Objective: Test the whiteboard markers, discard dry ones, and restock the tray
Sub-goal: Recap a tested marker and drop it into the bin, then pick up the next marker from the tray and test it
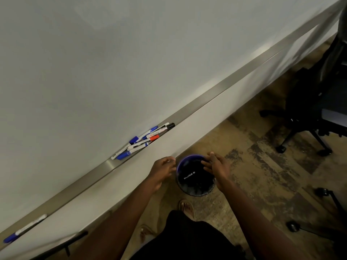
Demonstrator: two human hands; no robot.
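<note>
A long metal tray runs along the bottom of the whiteboard. In it lies a heap of several markers with blue, red and black caps. One more blue-capped marker lies alone in the tray at the far left. On the floor below stands a round bin with a blue rim and a black liner; a marker lies inside it. My left hand hovers at the bin's left rim, fingers apart and empty. My right hand is spread over the bin's right rim, holding nothing.
A dark office chair on castors stands at the right. Another chair base sits at the lower right. The floor is patchy brown carpet. My feet in sandals are just before the bin.
</note>
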